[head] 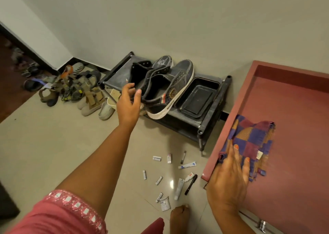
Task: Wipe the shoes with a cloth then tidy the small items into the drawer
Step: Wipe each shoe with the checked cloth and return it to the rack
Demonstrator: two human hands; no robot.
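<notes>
The left hand (128, 100) is by the shoes (165, 86) on the rack (211, 125), fingers apart, holding nothing. The right hand (229, 178) lies on the cloth (252, 141) in the drawer (295, 98), fingers spread flat. Best to pinch the cloth tight and grab one shoe by its heel

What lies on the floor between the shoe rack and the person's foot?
In the head view, scattered small items (batteries, tubes, a black pen) lie on the floor tiles between the shoe rack and the foot.
</notes>
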